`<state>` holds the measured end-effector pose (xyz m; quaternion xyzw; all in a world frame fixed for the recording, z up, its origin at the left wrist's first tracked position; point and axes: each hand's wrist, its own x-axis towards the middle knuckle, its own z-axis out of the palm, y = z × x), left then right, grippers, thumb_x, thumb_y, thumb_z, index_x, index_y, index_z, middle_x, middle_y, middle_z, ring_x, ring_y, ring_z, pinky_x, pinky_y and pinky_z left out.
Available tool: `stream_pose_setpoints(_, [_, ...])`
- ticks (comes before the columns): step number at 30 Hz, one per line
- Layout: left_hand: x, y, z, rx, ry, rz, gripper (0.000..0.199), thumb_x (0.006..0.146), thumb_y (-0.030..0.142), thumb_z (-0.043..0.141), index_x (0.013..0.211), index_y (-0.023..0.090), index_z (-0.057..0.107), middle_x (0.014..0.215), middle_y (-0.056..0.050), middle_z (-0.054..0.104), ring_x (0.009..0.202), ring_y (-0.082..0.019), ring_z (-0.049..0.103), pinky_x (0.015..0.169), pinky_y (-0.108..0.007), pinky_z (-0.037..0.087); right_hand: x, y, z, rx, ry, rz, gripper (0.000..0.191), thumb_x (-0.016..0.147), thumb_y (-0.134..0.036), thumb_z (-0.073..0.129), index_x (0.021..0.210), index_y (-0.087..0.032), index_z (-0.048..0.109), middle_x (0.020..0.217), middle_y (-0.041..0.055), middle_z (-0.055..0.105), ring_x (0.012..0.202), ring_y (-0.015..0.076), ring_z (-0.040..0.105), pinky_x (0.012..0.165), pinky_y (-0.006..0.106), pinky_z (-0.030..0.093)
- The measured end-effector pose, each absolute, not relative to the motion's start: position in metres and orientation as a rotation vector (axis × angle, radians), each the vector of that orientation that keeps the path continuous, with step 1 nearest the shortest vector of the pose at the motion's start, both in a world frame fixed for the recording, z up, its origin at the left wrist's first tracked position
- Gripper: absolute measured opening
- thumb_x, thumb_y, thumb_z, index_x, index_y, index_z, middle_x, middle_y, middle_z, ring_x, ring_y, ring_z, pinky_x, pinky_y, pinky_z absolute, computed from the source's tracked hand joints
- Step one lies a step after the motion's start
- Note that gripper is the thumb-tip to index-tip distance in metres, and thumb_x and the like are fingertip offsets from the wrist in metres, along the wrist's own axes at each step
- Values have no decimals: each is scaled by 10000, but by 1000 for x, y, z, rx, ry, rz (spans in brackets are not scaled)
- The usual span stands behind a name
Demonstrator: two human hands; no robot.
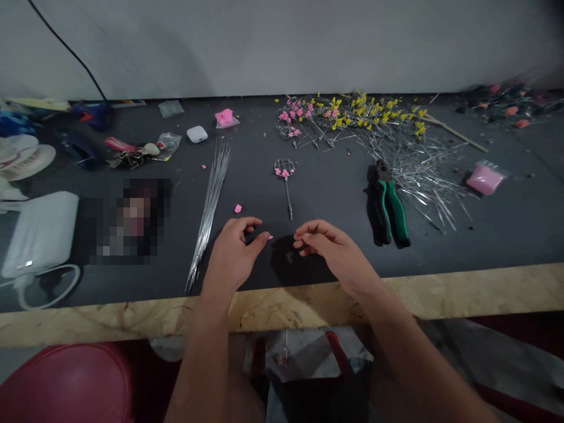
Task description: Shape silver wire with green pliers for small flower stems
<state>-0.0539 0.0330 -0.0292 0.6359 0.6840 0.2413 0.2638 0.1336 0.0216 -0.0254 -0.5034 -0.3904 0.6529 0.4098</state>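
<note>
My left hand [231, 252] is over the dark table, thumb and index finger apart, a tiny pink bit [270, 237] at the thumb tip; whether it touches the thumb is unclear. My right hand [337, 249] has its fingertips drawn together; what they hold, if anything, is too small to tell. Just beyond both hands lies a small racket-shaped wire piece [287, 185] with pink bits on its round head. A pink lump [238, 208] rests beyond my left hand, right of a bundle of straight wires [209, 211].
Green-and-black pliers [398, 214] lie right, beside scattered wires [434, 182] and bagged pink clay [486, 178]. Pink and yellow wire pieces [365, 114] are piled behind. Left are a white power bank [46, 232], keys [127, 155] and a white case [197, 134]. The wooden edge [286, 308] runs in front.
</note>
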Motion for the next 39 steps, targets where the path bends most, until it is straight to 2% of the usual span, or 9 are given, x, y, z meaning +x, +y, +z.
stream_pose_setpoints(14, [-48, 34, -29, 1774, 1897, 618, 172, 804, 246, 575, 957, 206, 643, 935, -49, 595, 841, -187, 566, 789, -343, 460, 136, 21, -27, -1253, -984, 1655, 85, 795, -251, 559, 815, -218, 635, 864, 14, 628, 836, 147, 611, 744, 295, 474])
stream_pose_setpoints(19, [-48, 35, -29, 1725, 1887, 664, 178, 829, 253, 540, 965, 209, 645, 917, -43, 596, 820, -177, 571, 763, -326, 462, 136, 21, -26, -1248, -978, 1653, 83, 794, -249, 563, 814, -213, 635, 861, 15, 628, 832, 147, 612, 737, 294, 476])
stream_pose_setpoints(26, [-46, 35, -32, 1796, 1884, 620, 205, 801, 260, 590, 991, 197, 633, 966, -58, 601, 926, -213, 564, 855, -378, 431, 136, 21, -27, -1250, -983, 1648, 84, 795, -254, 564, 816, -216, 636, 864, 15, 632, 831, 147, 613, 737, 293, 479])
stream_pose_setpoints(35, [-40, 35, -32, 1870, 1913, 579, 212, 797, 280, 608, 981, 179, 636, 995, -84, 625, 924, -231, 568, 887, -405, 416, 136, 21, -25, -1249, -983, 1649, 85, 793, -268, 565, 812, -218, 632, 859, 16, 630, 834, 150, 616, 738, 296, 483])
stream_pose_setpoints(39, [-45, 34, -30, 1771, 1898, 638, 206, 824, 291, 565, 997, 202, 633, 986, -62, 606, 894, -206, 571, 828, -362, 446, 136, 21, -25, -1259, -989, 1648, 87, 799, -254, 560, 817, -217, 637, 865, 15, 633, 828, 144, 616, 737, 292, 481])
